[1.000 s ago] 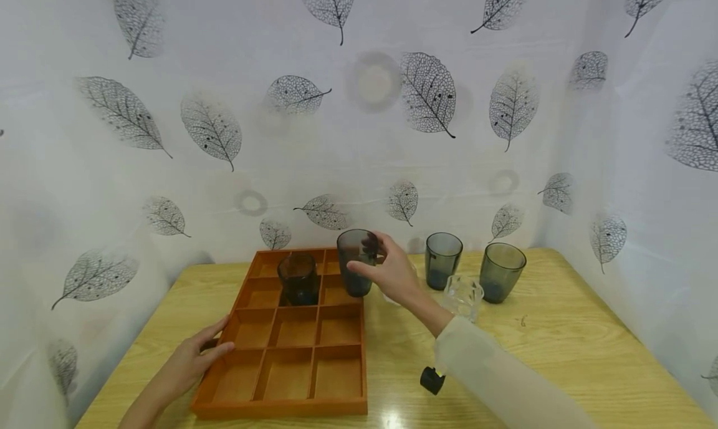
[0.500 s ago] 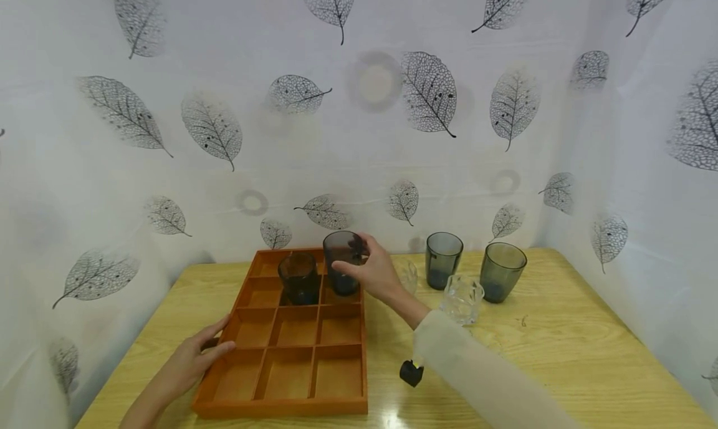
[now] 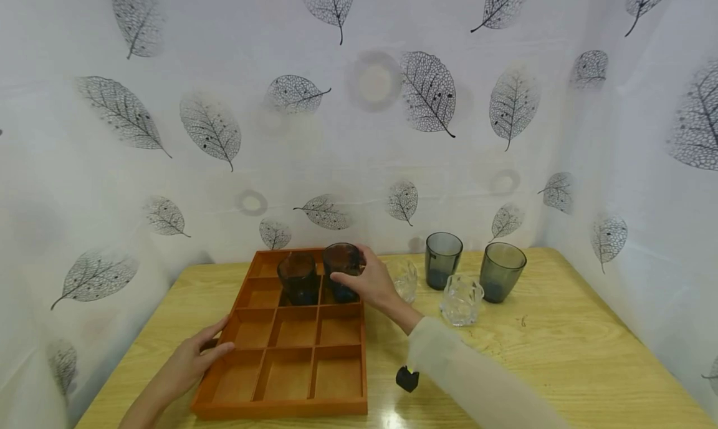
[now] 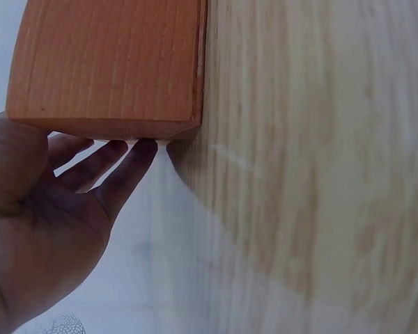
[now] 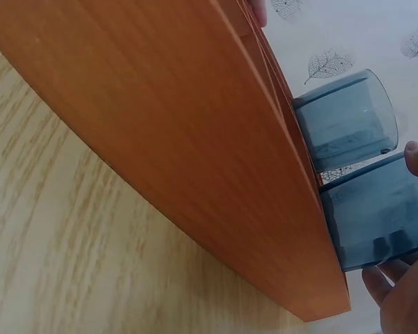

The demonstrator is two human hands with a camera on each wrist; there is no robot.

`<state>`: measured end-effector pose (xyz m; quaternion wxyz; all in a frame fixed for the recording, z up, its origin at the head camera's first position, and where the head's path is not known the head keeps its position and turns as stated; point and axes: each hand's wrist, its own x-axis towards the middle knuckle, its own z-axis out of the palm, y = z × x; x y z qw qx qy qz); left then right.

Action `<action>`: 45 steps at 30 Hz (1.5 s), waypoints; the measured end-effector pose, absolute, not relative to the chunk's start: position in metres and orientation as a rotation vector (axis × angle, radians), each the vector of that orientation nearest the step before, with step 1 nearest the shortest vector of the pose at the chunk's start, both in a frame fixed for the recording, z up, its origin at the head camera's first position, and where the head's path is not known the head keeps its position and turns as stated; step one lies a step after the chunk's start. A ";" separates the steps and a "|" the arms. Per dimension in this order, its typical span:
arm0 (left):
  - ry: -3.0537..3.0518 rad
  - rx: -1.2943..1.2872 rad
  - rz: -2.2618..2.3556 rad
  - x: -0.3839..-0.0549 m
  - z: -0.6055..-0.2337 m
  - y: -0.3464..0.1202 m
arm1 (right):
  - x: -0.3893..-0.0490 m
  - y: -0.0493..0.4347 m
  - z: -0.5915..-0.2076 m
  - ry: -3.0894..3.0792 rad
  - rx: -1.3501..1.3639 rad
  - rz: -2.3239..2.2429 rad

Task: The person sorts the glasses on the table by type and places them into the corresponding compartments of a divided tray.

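Inside tray (image 3: 280,410), gripped cup (image 3: 341,273) upright, mouth upward

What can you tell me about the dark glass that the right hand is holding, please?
The dark glass is a smoky grey, see-through tumbler, upright and seemingly empty. It sits in a right-column compartment of the orange wooden tray, beside a similar tumbler. The right hand grips it around the rim.

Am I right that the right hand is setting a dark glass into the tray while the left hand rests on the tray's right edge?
Not quite: the left hand rests on the left edge of the tray, as the head view shows. The right hand does hold a dark glass in the tray.
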<state>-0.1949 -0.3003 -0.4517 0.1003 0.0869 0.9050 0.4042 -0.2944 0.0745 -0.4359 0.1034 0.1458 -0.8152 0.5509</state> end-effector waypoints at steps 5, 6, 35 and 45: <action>2.659 0.261 1.207 -0.196 -0.452 -0.301 | -0.294 0.072 -0.440 -2.425 0.400 1.602; 2.658 0.263 1.208 -0.196 -0.452 -0.301 | -0.294 0.072 -0.442 -2.429 0.395 1.594; 2.662 0.259 1.196 -0.195 -0.450 -0.300 | -0.280 0.090 -0.437 -2.420 0.487 1.748; 2.679 0.272 1.191 -0.194 -0.451 -0.300 | -0.259 0.117 -0.426 -2.408 0.493 1.736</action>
